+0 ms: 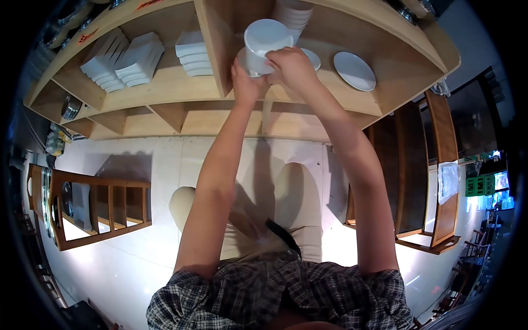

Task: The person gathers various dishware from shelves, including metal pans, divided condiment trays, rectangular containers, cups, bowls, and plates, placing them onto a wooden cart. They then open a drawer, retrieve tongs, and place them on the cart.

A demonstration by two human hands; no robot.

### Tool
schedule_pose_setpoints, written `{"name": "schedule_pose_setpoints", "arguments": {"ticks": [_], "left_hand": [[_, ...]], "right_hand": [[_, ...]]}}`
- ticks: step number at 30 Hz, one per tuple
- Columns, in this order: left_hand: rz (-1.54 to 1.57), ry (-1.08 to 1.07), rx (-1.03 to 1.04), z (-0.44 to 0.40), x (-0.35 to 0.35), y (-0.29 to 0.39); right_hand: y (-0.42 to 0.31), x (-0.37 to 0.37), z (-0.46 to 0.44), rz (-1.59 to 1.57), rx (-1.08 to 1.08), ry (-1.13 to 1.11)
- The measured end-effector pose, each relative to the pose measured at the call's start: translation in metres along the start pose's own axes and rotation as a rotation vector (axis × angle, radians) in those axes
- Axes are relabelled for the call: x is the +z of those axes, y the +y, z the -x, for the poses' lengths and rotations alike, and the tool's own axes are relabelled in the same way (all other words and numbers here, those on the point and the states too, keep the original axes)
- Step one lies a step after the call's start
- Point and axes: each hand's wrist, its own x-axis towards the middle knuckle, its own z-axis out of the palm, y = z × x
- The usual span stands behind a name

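Observation:
Both of my hands are raised to a wooden shelf unit, around a white round cup or bowl (265, 43). My right hand (291, 65) pinches its lower right side, with the wrist bent over the shelf. On the lower left, my left hand (247, 82) has its fingers wrapped at the base, beside what looks like another white piece mostly hidden behind the fingers. Behind the cup rises a stack of white bowls (293, 16). Just right of my right hand, a small white plate (311, 58) is partly covered.
A white oval plate (355, 71) lies on the right shelf. Stacked square white dishes (138, 59) and another stack (193, 53) fill the left compartment, past an upright divider (215, 49). Wooden carts stand at left (102, 181) and right (443, 165).

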Motion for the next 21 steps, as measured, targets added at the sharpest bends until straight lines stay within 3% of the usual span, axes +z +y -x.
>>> {"name": "schedule_pose_setpoints", "arguments": {"ticks": [2,6,8,12,14,15,17,18,20,21], "left_hand": [[-0.104,0.036,-0.051,-0.01,0.003,0.0],[-0.253,-0.028,-0.13,-0.028,-0.003,0.012],[-0.648,0.087,0.32,-0.028,-0.004,0.011],[-0.615,0.026,0.29,-0.009,-0.015,0.035],[-0.32,0.042,0.365,0.012,-0.023,0.036],[-0.2,0.024,0.324,0.024,-0.03,0.036],[-0.084,-0.058,0.267,0.046,-0.051,0.041],[0.044,-0.142,0.211,0.054,-0.064,0.046],[-0.018,-0.258,0.177,0.062,-0.093,0.059],[-0.072,-0.375,0.151,0.065,-0.105,0.068]], "right_hand": [[-0.003,-0.013,0.022,-0.008,0.018,0.274],[0.013,-0.022,0.056,0.038,0.13,0.237],[0.016,-0.025,0.071,-0.023,0.227,-0.002],[0.016,-0.009,0.094,-0.118,0.176,0.017],[0.007,-0.002,0.102,-0.383,0.371,0.115],[0.001,0.003,0.106,-0.394,0.365,0.114],[-0.013,0.016,0.115,-1.138,0.688,0.171],[-0.017,0.021,0.121,-1.145,0.689,0.163],[-0.024,0.028,0.132,-1.703,0.896,0.021],[-0.031,0.032,0.134,-1.709,0.903,0.007]]}}
